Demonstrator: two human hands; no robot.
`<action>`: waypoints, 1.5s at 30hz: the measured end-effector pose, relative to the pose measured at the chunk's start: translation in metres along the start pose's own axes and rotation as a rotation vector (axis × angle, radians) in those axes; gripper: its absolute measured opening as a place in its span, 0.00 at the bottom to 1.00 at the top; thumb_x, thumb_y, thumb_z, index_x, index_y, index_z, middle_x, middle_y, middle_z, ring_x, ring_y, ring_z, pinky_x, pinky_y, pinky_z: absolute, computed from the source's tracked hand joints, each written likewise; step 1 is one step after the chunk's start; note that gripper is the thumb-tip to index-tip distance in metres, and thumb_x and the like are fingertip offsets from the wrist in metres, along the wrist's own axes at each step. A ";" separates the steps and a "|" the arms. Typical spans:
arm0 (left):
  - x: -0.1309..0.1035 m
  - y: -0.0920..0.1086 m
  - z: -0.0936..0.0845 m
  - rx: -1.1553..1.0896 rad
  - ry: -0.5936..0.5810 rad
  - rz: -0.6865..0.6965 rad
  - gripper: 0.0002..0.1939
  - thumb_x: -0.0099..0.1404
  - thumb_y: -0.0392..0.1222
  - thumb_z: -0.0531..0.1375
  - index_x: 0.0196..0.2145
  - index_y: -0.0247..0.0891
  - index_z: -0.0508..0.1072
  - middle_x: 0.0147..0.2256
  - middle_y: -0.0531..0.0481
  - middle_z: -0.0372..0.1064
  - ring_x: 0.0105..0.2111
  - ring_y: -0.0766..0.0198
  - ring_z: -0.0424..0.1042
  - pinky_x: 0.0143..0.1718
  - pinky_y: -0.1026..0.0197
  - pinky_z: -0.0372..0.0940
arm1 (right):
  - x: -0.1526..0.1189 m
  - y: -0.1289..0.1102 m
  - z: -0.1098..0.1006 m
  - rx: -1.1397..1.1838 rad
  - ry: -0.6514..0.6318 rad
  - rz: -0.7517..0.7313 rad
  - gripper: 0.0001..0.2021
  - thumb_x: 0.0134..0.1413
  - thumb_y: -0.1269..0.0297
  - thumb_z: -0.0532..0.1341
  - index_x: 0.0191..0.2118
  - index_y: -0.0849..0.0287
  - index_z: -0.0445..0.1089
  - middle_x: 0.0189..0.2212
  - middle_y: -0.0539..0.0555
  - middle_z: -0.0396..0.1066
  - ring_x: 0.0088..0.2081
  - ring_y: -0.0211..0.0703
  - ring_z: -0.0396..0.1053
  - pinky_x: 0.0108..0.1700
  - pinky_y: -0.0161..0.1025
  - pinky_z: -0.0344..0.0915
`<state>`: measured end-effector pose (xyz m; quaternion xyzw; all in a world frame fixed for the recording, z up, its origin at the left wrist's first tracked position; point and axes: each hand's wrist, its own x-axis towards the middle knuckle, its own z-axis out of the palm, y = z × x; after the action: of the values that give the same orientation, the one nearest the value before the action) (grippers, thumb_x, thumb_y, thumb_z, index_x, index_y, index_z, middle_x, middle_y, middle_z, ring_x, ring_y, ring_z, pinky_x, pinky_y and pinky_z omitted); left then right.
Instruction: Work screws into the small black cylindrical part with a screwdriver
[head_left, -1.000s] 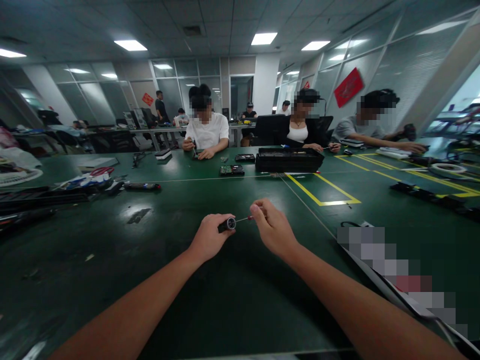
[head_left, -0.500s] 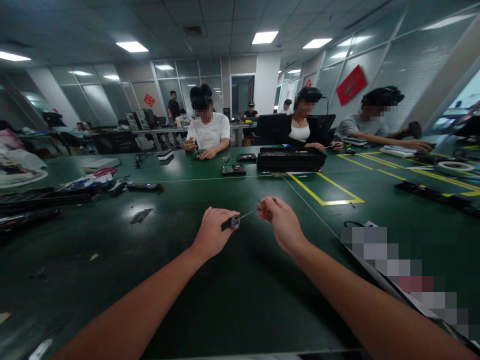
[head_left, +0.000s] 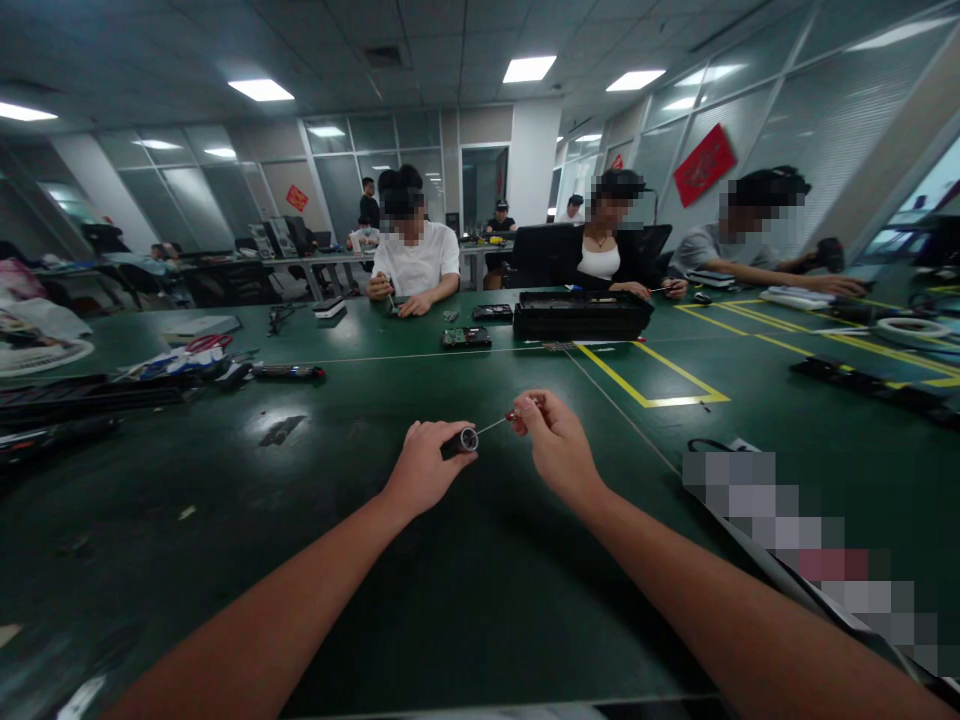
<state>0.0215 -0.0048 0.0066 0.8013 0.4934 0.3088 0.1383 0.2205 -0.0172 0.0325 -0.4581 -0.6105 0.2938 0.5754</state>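
Note:
My left hand (head_left: 421, 465) is closed around a short black cylinder (head_left: 468, 440). Its round open end, rimmed with a pale ring, faces me and to the right; the rest is hidden in the palm. In my right hand (head_left: 559, 440), thumb and fingers pinch the reddish handle of a thin screwdriver (head_left: 492, 426). The slim metal shaft points left and reaches the cylinder's open end. Whether the tip touches anything inside I cannot tell. Both hands are held over the green tabletop (head_left: 465, 600).
A black open box (head_left: 583, 318) and a circuit board (head_left: 466, 338) lie across the table. At the left are a dark pen-like tool (head_left: 288, 372) and a tangle of cables (head_left: 180, 360). A blurred-out sheet (head_left: 810, 550) lies at my right. Several people sit opposite.
My right fingers have shifted on the screwdriver, and more of its reddish handle shows. The cylinder's open end has turned slightly in my left hand.

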 end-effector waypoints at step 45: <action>-0.001 -0.001 -0.007 0.069 0.053 0.032 0.18 0.65 0.42 0.63 0.53 0.49 0.72 0.50 0.52 0.72 0.53 0.54 0.67 0.65 0.37 0.44 | 0.007 0.015 0.001 0.258 -0.010 0.222 0.15 0.59 0.49 0.56 0.36 0.57 0.67 0.28 0.51 0.69 0.30 0.42 0.68 0.35 0.42 0.67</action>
<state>0.0161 -0.0058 0.0105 0.8050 0.4943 0.3148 0.0923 0.2239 -0.0044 0.0218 -0.4435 -0.5162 0.4340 0.5903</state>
